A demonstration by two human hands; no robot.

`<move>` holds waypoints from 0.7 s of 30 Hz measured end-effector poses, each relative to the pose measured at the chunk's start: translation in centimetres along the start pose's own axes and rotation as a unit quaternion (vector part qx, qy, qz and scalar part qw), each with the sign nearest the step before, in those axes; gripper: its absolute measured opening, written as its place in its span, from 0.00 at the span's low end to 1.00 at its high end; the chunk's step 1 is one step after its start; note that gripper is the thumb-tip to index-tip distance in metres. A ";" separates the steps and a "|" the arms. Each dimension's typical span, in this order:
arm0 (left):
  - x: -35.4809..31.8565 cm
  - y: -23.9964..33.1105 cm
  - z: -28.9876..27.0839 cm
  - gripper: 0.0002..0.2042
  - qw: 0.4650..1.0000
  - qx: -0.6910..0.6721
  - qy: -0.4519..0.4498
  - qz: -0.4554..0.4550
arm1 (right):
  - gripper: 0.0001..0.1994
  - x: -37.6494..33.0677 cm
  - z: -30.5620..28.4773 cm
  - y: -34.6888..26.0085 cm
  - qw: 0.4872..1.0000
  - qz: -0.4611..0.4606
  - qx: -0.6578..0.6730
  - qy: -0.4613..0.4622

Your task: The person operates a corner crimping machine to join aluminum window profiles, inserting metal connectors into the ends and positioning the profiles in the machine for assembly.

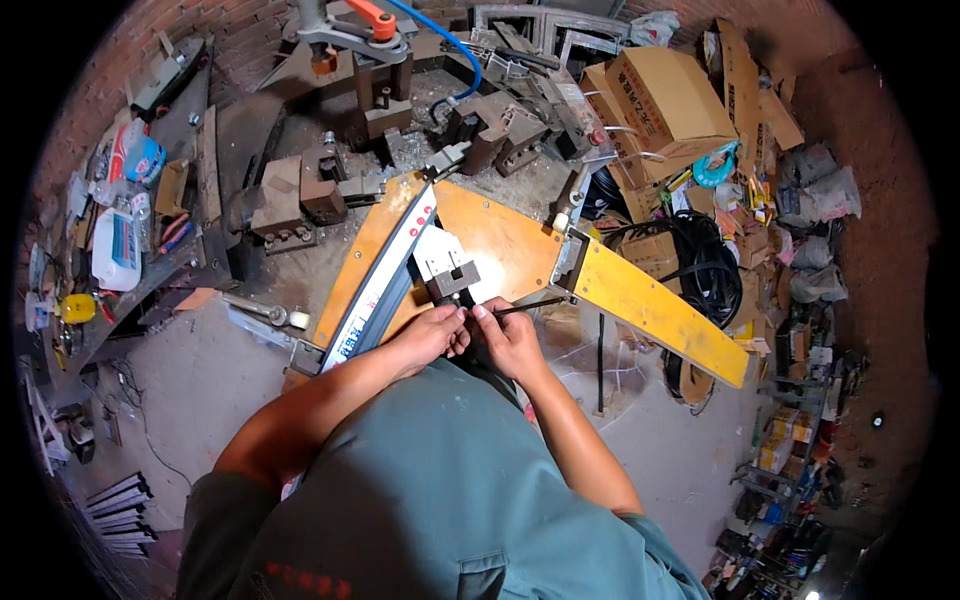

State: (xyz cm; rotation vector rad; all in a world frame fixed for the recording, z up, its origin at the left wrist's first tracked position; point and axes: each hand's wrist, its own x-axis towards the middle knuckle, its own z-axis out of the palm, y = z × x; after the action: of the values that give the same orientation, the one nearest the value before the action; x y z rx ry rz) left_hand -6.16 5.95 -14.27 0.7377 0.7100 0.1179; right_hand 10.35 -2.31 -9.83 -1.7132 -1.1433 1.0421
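My left hand (432,332) and my right hand (508,340) meet close to my body, fingers bent and pinched together. Whatever lies between the fingertips is too small and hidden to make out. Just beyond them is a dark metal clamp block (455,279) on a pale plate (438,249). A thin dark rod (535,304) runs from beside my right hand to a bracket; whether I touch it, I cannot tell. Left of the block, a long grey-and-white profile (385,262) with printed film and red dots lies slanted across the yellow machine table (490,222).
A yellow wing (655,312) extends right from the table. Metal machine blocks (290,200) and an orange-handled head (375,20) stand behind. Cardboard boxes (670,95) and coiled black cable (710,265) lie at right. A white jug (117,250) and tools crowd the left bench.
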 end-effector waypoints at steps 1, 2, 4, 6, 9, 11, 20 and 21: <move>0.2 -0.1 -0.2 0.13 1.000 0.011 0.005 0.009 | 0.13 0.0 0.2 0.2 1.000 -0.002 0.011 0.007; 0.4 -0.3 -0.3 0.13 1.000 0.013 0.003 0.016 | 0.13 0.1 0.2 0.2 1.000 0.004 0.013 0.004; 0.6 -0.7 -0.2 0.13 0.999 0.019 0.001 0.026 | 0.13 0.1 0.3 0.0 1.000 0.017 0.019 -0.002; 0.6 -0.9 0.0 0.14 0.999 0.008 0.011 0.045 | 0.14 -0.1 0.3 -0.7 0.999 0.024 0.028 0.008; 0.0 -0.2 0.2 0.16 0.998 0.022 0.025 0.051 | 0.17 -0.3 -1.6 -2.5 0.995 0.075 0.046 0.048; 0.2 -0.3 0.0 0.17 0.998 0.026 0.022 0.049 | 0.19 -0.3 -4.0 -3.2 0.992 0.062 0.074 0.086; 0.5 -0.5 0.0 0.17 0.997 0.028 0.016 0.071 | 0.17 3.1 -11.6 0.1 0.955 0.155 0.254 -0.020; 0.6 -0.2 0.1 0.18 0.997 0.029 0.012 0.074 | 0.16 3.2 -12.2 0.2 0.954 0.163 0.250 -0.038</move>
State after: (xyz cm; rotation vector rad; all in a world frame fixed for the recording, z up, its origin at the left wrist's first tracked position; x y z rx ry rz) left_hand -5.72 5.93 -14.72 0.8458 0.6837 0.2411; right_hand 22.50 -1.45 -6.65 -1.4800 -0.5714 1.4654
